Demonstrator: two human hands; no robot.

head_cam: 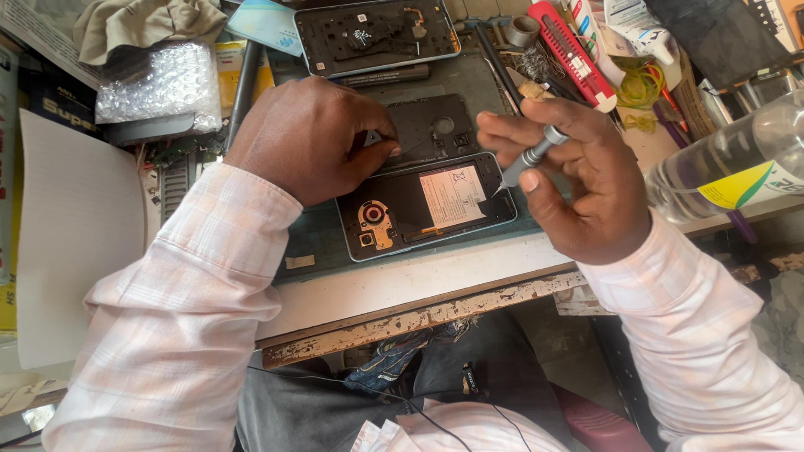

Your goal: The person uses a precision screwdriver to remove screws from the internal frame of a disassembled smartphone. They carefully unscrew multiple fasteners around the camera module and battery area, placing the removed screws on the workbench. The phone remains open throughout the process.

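An opened phone (427, 205) lies on the dark work mat (314, 238), its back off, battery and orange coil showing. My left hand (310, 138) rests on the phone's upper left edge, fingers curled and pinching a small dark triangular piece. In my right hand (578, 180) is a slim grey screwdriver (529, 156), held tilted with its tip on the phone's right side near the battery. A dark inner cover plate (435, 125) lies just behind the phone.
A second opened phone frame (377, 35) sits at the back. A red tool case (574, 54), tape roll (523, 29) and tubes crowd the back right. A clear plastic bottle (737, 163) lies at right. Bubble wrap (159, 84) and white paper (75, 234) are at left.
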